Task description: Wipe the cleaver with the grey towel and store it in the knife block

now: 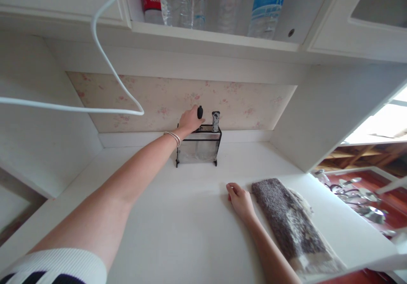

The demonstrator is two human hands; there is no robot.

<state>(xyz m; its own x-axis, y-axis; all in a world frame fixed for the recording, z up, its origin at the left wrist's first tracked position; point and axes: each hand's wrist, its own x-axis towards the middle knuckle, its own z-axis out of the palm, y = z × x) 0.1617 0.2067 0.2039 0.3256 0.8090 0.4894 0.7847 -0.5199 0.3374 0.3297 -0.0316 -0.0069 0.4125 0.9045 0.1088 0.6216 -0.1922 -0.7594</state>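
Observation:
My left hand (190, 120) reaches to the back of the counter. Its fingers are closed around the black handle (200, 112) of what looks like a knife, at the top of a rack. This knife rack (199, 149) has a black frame and pale, see-through sides, and it stands against the back wall. A second handle, mottled grey (216, 121), sticks up from its right side. My right hand (239, 199) rests on the white counter (178, 224) with its fingers curled in and nothing visible in them. Just right of it lies a folded brown and cream towel (286, 220).
Overhead, an open cabinet shelf (216, 36) holds several bottles and packs, among them a blue pack (269, 4). A white cable (108, 59) hangs in front at left. Side panels bound the counter; metal utensils (359, 199) lie beyond its right edge.

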